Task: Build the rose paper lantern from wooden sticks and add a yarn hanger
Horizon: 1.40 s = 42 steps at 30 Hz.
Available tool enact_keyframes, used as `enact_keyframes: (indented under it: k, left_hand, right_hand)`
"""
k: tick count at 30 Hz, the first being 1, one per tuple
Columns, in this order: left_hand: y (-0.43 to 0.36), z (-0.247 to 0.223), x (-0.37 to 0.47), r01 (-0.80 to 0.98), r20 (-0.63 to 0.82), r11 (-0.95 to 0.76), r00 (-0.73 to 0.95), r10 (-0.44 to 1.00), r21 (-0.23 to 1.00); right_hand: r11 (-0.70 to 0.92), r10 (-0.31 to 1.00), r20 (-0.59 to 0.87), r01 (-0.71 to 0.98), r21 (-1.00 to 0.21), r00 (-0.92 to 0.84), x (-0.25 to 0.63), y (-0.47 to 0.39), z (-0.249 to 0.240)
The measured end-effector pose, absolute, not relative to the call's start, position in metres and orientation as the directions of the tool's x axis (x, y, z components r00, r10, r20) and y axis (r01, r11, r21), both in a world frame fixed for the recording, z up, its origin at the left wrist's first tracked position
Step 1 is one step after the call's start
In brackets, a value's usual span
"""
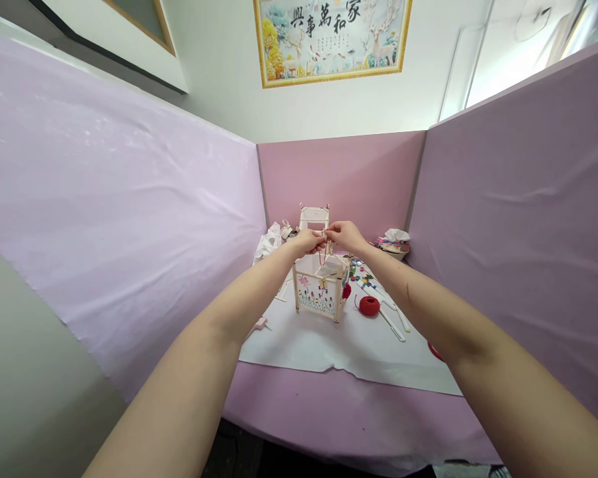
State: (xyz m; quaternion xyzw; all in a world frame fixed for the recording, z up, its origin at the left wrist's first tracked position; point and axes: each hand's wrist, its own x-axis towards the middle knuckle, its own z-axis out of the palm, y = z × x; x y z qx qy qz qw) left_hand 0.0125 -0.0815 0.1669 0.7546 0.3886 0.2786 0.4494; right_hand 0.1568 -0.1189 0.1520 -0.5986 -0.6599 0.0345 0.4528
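A small box of pale sticks with flower-patterned white panels stands upright on the white cloth. A taller stick frame rises at its back. Above the box's opening, my left hand is closed in a pinch, its fingertips at a thin red yarn strand that hangs down in a loop. My right hand pinches beside it, against the frame's right side, also at the strand. The exact grip is too small to make out. A red flower-like piece is on the box's right side.
Right of the box lie a ball of red yarn, white pens and small colourful pieces. A bowl of materials is at back right, crumpled white material at back left. A pink tool lies front left. Pink panels enclose the table.
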Motion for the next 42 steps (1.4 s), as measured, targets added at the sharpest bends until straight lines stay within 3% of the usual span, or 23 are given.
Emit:
enact_keyframes:
  k: [10,15,20,23,28,33,38,42]
  left_hand:
    - [-0.077,0.159,0.015,0.294,0.112,-0.289,0.498,0.860,0.911]
    - [-0.072,0.161,0.014,0.347,0.092,-0.286,0.481,0.872,0.893]
    - [-0.069,0.164,0.012,0.410,0.135,-0.380,0.512,0.849,0.829]
    - [-0.067,0.163,0.011,0.436,0.180,-0.454,0.537,0.824,0.777]
    - [-0.064,0.159,0.008,0.517,0.394,-0.727,0.616,0.682,0.452]
    - [-0.062,0.152,0.012,0.489,0.476,-0.835,0.688,0.548,0.254]
    - [-0.061,0.145,0.016,0.410,0.539,-0.887,0.806,0.243,-0.212]
    - [-0.060,0.140,0.015,0.424,0.586,-0.873,0.780,0.217,-0.241]
  right_hand:
    - [0.266,0.815,0.575,0.837,-0.478,0.069,0.154,-0.116,0.162]
    - [0.246,0.841,0.534,0.817,-0.522,0.087,0.152,-0.119,0.163]
    - [0.148,0.868,0.483,0.870,-0.470,0.113,0.155,-0.123,0.156]
    - [0.184,0.892,0.441,0.814,-0.551,0.097,0.158,-0.124,0.150]
    - [0.188,0.947,0.306,0.600,-0.778,0.100,0.166,-0.118,0.141]
    - [0.256,0.935,0.341,0.486,-0.836,0.095,0.163,-0.107,0.130]
    - [0.343,0.921,0.390,0.423,-0.839,0.027,0.155,-0.098,0.123]
    - [0.358,0.917,0.399,0.447,-0.820,-0.003,0.154,-0.097,0.121]
